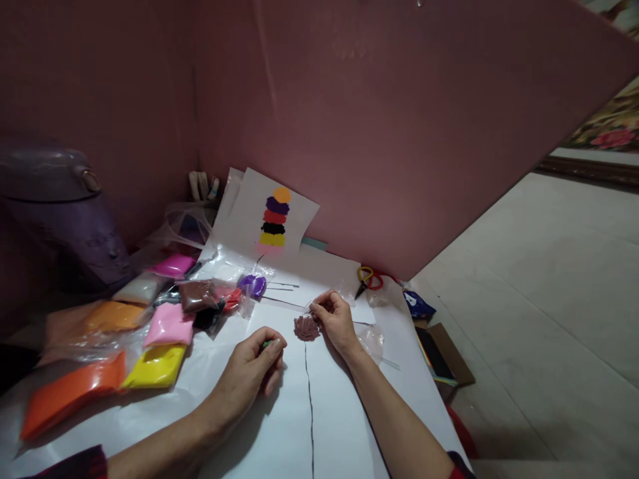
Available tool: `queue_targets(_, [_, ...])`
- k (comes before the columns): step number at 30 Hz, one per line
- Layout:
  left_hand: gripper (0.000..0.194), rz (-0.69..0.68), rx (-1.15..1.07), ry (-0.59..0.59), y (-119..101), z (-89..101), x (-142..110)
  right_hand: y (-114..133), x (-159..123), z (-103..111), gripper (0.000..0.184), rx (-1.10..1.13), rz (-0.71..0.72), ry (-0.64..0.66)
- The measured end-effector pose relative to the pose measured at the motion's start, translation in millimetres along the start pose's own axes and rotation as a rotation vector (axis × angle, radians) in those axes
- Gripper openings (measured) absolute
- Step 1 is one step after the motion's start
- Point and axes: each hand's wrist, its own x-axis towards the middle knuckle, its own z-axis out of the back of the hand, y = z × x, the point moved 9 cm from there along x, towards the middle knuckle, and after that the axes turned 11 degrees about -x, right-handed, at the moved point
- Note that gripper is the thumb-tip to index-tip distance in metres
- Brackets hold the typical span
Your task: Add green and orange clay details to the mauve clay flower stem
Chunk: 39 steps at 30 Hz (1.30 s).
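A brown, rough-edged clay disc (306, 328) sits on the white paper (333, 412), with a thin dark line running down from it. My right hand (335, 320) is at the disc's upper right edge, thumb and fingertips pinched together; what they hold, if anything, is too small to make out. To the left of the disc, apart from it, my left hand (257, 359) is closed with a little green lump of clay (267, 344) showing between its fingers.
Several bags of coloured clay, among them a yellow bag (156, 366) and an orange bag (74, 396), lie at left. A sheet with stacked coloured bands (299, 216) leans on the wall behind. Scissors (368, 278) lie back right; a purple bottle (64, 219) stands far left.
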Motion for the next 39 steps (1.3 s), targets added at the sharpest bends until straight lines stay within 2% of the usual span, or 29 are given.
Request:
queue_targets(22, [0.033, -0.011, -0.018, -0.006, -1, 1.2, 0, -4, 0, 6, 0.022, 0.124, -0.039, -0.068])
queue_targets(26, [0.035, 0.027, -0.046, -0.028, 4, 3.2, 0, -4, -1, 8, 0.023, 0.138, -0.042, -0.071])
queue_targets(31, [0.038, 0.063, -0.022, -0.019, 7, 3.0, -2, -2, -5, 11, 0.027, 0.113, -0.044, -0.069])
queue_targets(35, [0.033, -0.006, -0.049, 0.006, 1, 2.6, -1, 5, -10, 14, 0.030, 0.062, -0.062, -0.070])
queue_targets(39, [0.026, -0.025, -0.028, 0.043, -2, 0.0, 0, 15, -10, 27, 0.026, -0.023, -0.085, -0.082])
